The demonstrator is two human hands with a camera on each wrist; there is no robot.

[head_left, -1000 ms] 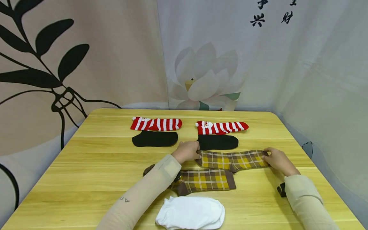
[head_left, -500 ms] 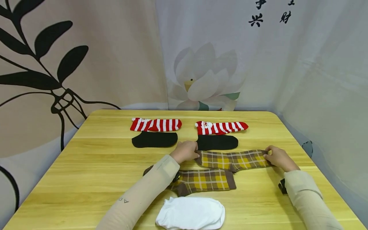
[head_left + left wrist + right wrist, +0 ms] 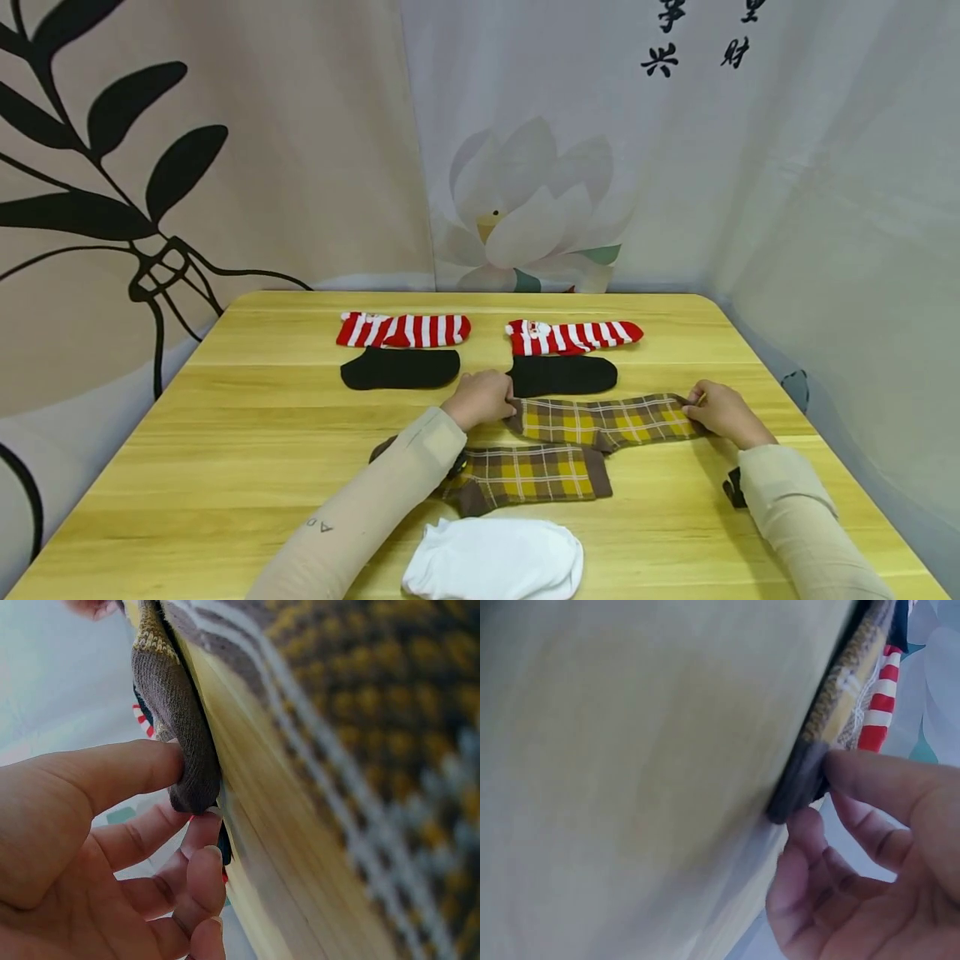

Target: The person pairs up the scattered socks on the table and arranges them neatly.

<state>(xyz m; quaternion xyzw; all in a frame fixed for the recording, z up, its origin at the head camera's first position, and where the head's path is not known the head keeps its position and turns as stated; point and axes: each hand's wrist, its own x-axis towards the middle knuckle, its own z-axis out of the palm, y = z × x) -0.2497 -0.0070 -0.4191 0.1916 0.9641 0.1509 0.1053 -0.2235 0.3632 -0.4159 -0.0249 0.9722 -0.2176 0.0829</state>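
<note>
A brown and yellow plaid sock point(image 3: 600, 421) lies stretched lengthwise on the table between my two hands. My left hand point(image 3: 480, 398) pinches its brown left end; in the left wrist view the thumb presses on the brown knit point(image 3: 184, 724) with fingertips beneath. At the other end my right hand point(image 3: 726, 412) pinches the dark cuff point(image 3: 802, 780) between thumb and fingers. Nearer to me is a second plaid sock point(image 3: 532, 477), its left part hidden under my left sleeve. Right behind my left hand lies a black sock point(image 3: 566, 375).
Another black sock point(image 3: 401, 368) lies farther left. Behind the black ones are two red-and-white striped socks, the left one point(image 3: 420, 331) and the right one point(image 3: 581, 337). White socks point(image 3: 495, 558) lie at the front of the wooden table point(image 3: 225, 467). A printed curtain point(image 3: 315, 167) hangs behind.
Both hands keep their hold on the plaid sock's ends and have hardly moved. The whole head view has shifted slightly down and left.
</note>
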